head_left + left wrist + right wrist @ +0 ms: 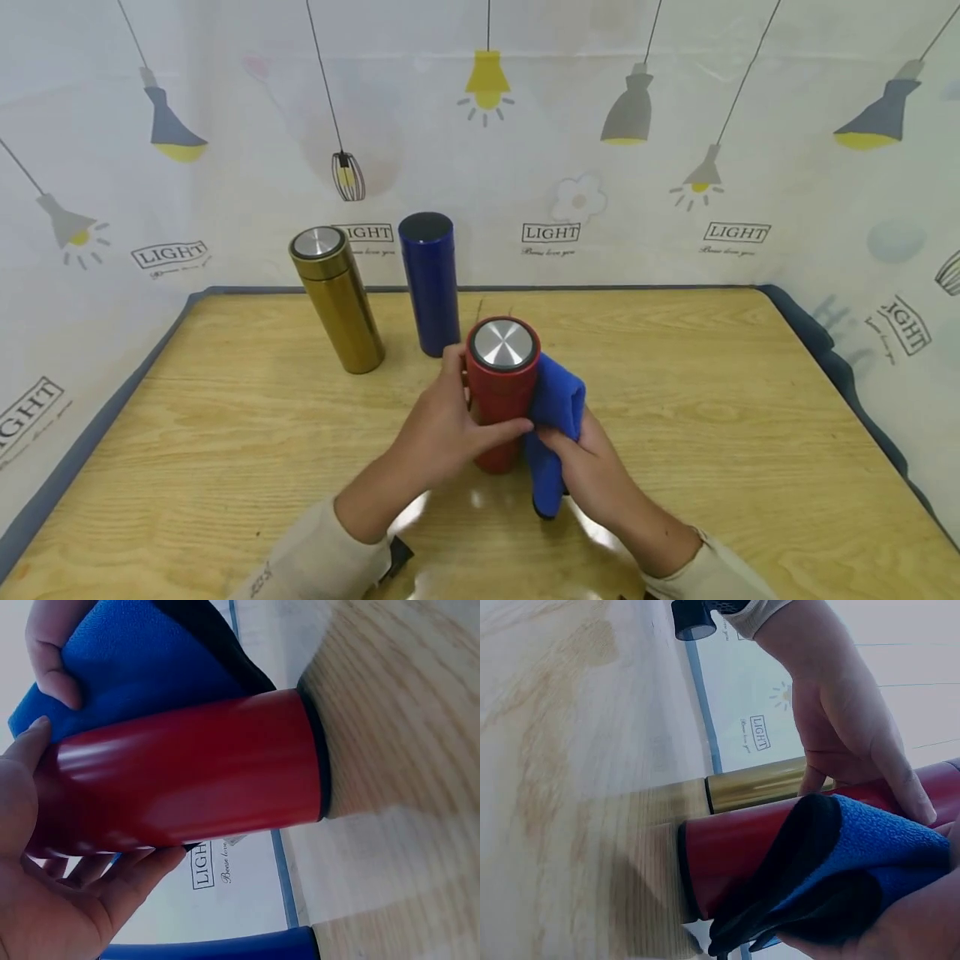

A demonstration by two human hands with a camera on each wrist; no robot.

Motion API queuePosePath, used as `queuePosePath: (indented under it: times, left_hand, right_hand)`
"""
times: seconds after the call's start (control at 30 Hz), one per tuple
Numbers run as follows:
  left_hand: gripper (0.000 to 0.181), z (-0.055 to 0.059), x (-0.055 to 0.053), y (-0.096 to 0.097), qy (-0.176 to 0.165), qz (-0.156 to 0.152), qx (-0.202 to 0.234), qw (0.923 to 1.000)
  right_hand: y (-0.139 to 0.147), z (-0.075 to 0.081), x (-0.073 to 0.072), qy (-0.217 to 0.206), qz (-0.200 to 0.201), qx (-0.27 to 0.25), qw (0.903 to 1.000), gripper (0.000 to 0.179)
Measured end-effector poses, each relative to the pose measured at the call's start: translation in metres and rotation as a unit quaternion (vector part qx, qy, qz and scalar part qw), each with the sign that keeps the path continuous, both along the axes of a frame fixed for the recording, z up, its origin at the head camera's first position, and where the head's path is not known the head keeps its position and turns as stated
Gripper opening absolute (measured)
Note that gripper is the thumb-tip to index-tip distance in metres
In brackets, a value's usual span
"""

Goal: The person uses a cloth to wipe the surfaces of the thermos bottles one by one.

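Note:
A red thermos flask [495, 408] with a silver lid top stands upright on the wooden table. My left hand [442, 421] grips it from the left side, with the thumb across its front; in the left wrist view the fingers [142, 881] curl behind the red body. On the other side, my right hand [596, 471] holds a folded blue cloth [558, 396] against the flask's right side. The right wrist view shows the cloth's dark edging [810, 832] hanging near the flask's base. Part of the right hand's fingers is hidden behind the cloth.
Behind and to the left stand a gold thermos flask [341, 308] and a blue thermos flask [431, 287], both upright. The wooden table [712, 375] ends at a wall covering [465, 167] printed with lamps.

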State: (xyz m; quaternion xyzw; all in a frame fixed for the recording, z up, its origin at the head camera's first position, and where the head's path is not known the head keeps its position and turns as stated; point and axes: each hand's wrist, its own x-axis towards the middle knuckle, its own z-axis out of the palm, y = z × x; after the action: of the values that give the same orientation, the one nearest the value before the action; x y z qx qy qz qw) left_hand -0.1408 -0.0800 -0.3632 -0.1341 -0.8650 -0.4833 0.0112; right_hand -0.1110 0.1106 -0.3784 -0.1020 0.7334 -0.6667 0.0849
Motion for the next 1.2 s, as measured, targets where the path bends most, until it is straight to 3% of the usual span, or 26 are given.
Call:
queuePosePath:
  times: [0.23,0.57,0.73,1.0,1.2]
  left_hand:
    - [0.084,0.001,0.000,-0.005,-0.015,-0.007,0.015,0.9998]
    - [0.100,0.003,0.000,-0.009,-0.028,-0.028,-0.009,0.9992]
    - [0.097,0.004,-0.001,-0.012,-0.037,-0.040,0.013,0.9984]
    - [0.084,0.003,-0.002,-0.016,-0.066,-0.042,0.063,0.9950]
    - [0.082,0.003,0.000,-0.017,-0.052,-0.067,0.048,0.9952]
  right_hand:
    - [0.004,0.005,0.001,0.002,-0.024,0.003,0.9997,0.056]
    - [0.011,0.015,0.008,0.055,-0.044,-0.022,0.9973,0.051]
    - [0.010,0.014,0.008,0.077,-0.036,-0.031,0.9959,0.048]
    - [0.005,0.010,0.005,0.053,-0.015,-0.019,0.9983,0.051]
    - [0.001,0.008,0.003,0.010,-0.017,-0.004,0.9998,0.056]
